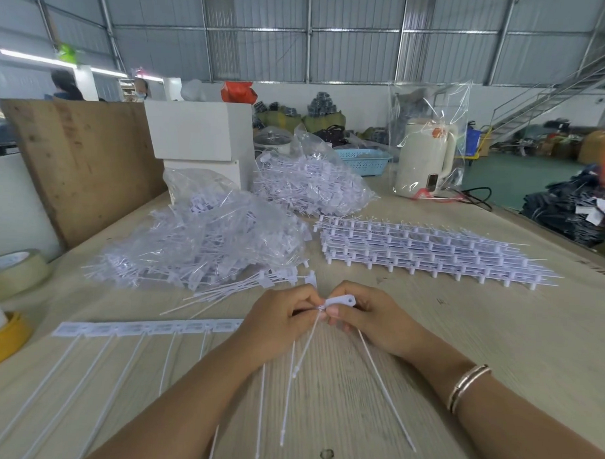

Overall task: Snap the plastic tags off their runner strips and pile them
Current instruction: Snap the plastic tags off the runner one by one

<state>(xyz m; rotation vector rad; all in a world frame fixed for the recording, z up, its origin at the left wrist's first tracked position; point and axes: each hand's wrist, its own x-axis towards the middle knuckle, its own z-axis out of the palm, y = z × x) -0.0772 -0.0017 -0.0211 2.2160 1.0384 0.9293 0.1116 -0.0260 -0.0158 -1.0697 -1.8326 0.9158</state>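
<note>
- A roll of tape [13, 270] lies well to the left of the runner strip [146, 328], out of the hands' way.
- The runner strip rests flat on the wooden table [479, 338], its heads in a row and its long tails pointing toward the person, probably so each tag can be reached in turn; its right end runs under the left wrist.
- Beyond the strip, the loose pile of tags [204, 239] spreads half inside a clear bag, close enough that a freed tag can be tossed there.
- The left hand [277, 317], just right of the strip, is curled and pinches the tag at its neck.
- The single tag [339, 302] sits between both hands, tail hanging toward the person; whether it is fully free of the strip is hard to tell.
- The right hand [370, 317] pinches the tag's flat head, apparently to bend it.
- Far right of the strip, the stack of unsnapped strips [424, 250] waits as stock.
</note>
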